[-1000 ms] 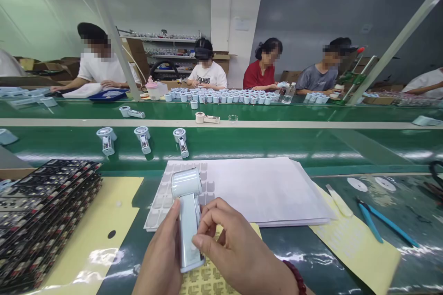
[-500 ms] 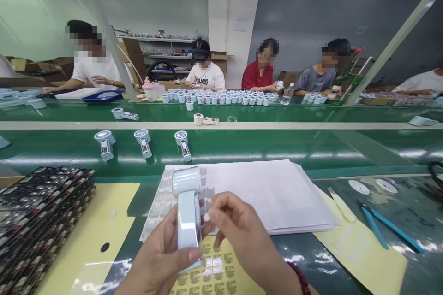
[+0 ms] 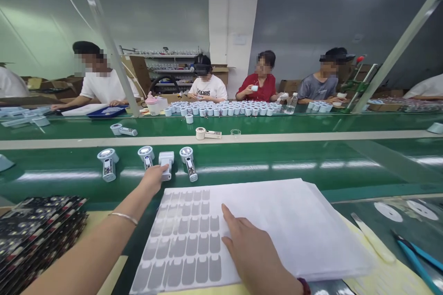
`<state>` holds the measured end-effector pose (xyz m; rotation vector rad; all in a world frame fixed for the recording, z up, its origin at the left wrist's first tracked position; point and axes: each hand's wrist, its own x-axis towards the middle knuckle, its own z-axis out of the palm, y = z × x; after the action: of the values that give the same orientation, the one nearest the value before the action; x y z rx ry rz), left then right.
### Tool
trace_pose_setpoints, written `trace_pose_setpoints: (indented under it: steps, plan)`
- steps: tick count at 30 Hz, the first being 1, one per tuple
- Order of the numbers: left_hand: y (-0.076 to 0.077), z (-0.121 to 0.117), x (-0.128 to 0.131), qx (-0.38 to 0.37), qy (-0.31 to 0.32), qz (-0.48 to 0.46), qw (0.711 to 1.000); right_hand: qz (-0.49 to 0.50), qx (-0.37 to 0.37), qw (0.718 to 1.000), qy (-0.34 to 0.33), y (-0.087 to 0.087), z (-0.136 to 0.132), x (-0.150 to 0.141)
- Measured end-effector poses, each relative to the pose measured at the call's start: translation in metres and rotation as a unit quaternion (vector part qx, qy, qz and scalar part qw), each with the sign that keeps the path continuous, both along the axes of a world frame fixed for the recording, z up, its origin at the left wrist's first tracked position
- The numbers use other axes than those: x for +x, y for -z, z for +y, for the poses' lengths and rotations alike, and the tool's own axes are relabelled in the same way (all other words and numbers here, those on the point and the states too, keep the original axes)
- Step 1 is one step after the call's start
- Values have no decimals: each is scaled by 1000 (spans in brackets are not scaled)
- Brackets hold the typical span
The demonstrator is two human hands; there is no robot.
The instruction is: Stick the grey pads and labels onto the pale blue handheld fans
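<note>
The left hand (image 3: 152, 179) was closed on a small pale fan (image 3: 166, 164) lying on the green belt (image 3: 277, 156), between two others. The right hand (image 3: 249, 246) lay flat and spread on the sticker sheet (image 3: 183, 244). The fan looked light, rigid and smooth, best gripped around its handle.

Bright, even overhead light leaves only soft shadows, and long white glare streaks run along the glossy green conveyor belt (image 3: 242, 166). Behind the belt, detail softens. Toward the frame edges straight posts lean and bend with wide-angle distortion.
</note>
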<state>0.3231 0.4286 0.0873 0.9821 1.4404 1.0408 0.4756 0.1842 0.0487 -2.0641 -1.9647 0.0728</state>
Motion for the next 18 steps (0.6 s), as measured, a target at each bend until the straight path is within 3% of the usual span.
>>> trace_pose_setpoints:
  steps: [4, 9, 15, 18]
  plan:
    - [10, 18, 13, 56, 28, 161, 985, -71, 106, 990, -57, 24, 19, 5]
    - [5, 7, 43, 179, 74, 284, 939, -82, 167, 978, -90, 40, 26, 10]
    - [8, 13, 73, 68, 146, 290, 943, -35, 148, 987, -50, 32, 22, 6]
    - [6, 13, 70, 23, 165, 237, 957, 77, 75, 994, -17, 24, 23, 3]
